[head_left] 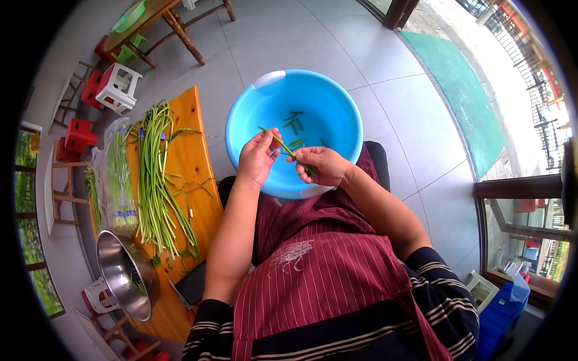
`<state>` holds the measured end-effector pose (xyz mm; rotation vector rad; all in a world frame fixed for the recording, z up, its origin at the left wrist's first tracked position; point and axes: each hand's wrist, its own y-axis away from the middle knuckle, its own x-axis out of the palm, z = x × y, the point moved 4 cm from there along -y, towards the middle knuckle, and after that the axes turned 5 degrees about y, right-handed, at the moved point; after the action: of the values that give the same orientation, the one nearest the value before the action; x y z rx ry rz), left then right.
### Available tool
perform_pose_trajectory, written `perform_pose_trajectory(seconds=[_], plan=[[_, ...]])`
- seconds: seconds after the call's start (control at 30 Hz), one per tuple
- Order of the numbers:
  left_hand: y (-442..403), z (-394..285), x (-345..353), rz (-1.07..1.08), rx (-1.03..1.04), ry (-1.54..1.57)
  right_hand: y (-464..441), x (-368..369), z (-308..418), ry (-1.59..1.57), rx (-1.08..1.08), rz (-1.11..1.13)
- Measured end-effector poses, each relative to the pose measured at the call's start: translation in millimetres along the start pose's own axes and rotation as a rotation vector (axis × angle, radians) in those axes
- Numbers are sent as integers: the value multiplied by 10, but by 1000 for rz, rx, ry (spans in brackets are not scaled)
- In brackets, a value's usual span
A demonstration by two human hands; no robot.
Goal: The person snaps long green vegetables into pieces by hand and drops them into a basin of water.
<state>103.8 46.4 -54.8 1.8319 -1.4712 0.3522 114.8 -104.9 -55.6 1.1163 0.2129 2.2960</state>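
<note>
Both hands are over a blue plastic basin (241,114), close together near its front rim. My left hand (259,157) pinches the upper end of a thin green stem (283,144). Closed around the lower part of that stem is my right hand (322,165), with some green pieces showing below its fingers. Several short cut green pieces (293,122) lie at the bottom of the basin. To the left, a pile of long green stems (158,180) rests on a wooden bench.
The wooden bench (198,144) also bears plastic-wrapped bundles (120,174) and a steel bowl (123,271) at its near end. Red and white stools (118,87) stand at the left, a wooden table (144,27) at the back left. A glass door frame (518,189) is at the right.
</note>
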Motion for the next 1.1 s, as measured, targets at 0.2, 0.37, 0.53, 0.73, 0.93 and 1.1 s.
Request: perform_pose_trajectory(seconds=[0.2, 0.37, 0.53, 0.73, 0.93, 1.1], plan=[[-42, 43, -48, 50, 22, -29, 6, 75, 12, 61, 39, -4], [-40, 29, -41, 35, 95, -76, -56, -4, -29, 140, 64, -71], [180, -93, 295, 100, 645, -924, -158, -176, -81, 318, 64, -274], [324, -52, 550, 421, 973, -1164, -155, -211, -56, 360, 46, -368], [1, 4, 61, 69, 305, -140, 32, 24, 34, 495, -181, -80], [-68, 129, -57, 86, 52, 192, 132, 134, 107, 635, -270, 83]])
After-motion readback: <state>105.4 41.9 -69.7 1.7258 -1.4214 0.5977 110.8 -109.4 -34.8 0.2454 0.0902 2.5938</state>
